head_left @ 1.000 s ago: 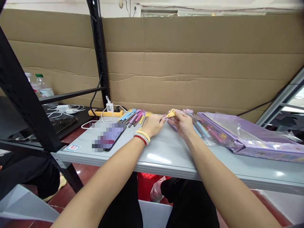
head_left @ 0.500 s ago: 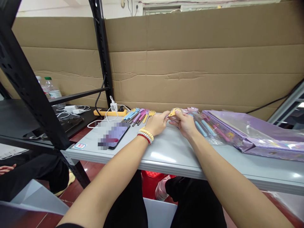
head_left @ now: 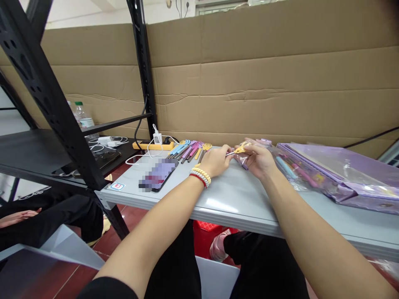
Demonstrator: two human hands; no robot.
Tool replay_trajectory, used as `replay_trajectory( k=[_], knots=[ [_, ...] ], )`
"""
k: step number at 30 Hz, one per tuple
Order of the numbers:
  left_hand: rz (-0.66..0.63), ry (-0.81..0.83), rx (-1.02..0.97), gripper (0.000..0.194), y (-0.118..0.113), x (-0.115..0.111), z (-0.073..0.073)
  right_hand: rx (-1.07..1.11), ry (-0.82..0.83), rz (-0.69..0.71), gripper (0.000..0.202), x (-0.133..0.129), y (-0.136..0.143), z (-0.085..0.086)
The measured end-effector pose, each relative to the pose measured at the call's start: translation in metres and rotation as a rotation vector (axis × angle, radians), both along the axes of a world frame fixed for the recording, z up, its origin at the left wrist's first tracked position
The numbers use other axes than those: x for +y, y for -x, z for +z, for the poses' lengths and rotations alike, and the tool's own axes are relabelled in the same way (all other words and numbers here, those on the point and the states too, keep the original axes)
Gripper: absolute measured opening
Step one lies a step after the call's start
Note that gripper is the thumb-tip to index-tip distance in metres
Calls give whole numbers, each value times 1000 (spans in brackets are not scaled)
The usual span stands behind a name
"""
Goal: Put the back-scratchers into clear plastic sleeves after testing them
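My left hand (head_left: 216, 162), with yellow, grey and red bands at the wrist, is closed round one end of a thin metal rod. The rod belongs to a yellow claw-headed back scratcher (head_left: 239, 150), whose yellow part sits in the closed fingers of my right hand (head_left: 261, 160). Clear plastic wrapping and a purple piece show by the right fingers; whether they are held cannot be made out. Left of my left hand lies a row of back scratchers (head_left: 190, 151) in blue, purple and yellow with dark rods. A phone (head_left: 159, 176) lies in front of them.
Clear bags with blue and pink handles (head_left: 288, 168) lie right of my hands, against a purple case (head_left: 358, 193). A yellow power strip (head_left: 146, 146) with white cables is at the back left. A black shelf post (head_left: 59, 95) stands left. Cardboard (head_left: 264, 70) walls the back.
My hands have drawn slightly apart, the right one moving rightward, and more of the metal rod shows between them. The view has swung a little left.
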State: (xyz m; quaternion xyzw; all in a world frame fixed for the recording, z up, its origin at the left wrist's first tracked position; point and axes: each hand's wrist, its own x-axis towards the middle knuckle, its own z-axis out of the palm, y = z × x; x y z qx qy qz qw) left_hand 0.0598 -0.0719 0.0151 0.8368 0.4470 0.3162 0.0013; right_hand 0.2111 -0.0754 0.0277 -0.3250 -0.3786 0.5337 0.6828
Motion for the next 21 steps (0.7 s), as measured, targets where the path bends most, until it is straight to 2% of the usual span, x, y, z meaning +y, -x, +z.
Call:
replay_trajectory(
  k=[5, 15, 21],
  knots=[
    [-58, 3, 1, 21, -1, 1, -1, 8, 0, 43, 11, 3, -2, -1],
    [-66, 24, -122, 24, -7, 1, -6, -24, -57, -15, 21, 6, 11, -8],
    [-105, 62, -207, 26, -10, 2, -6, -39, -76, -53, 10, 5, 22, -10]
  ],
)
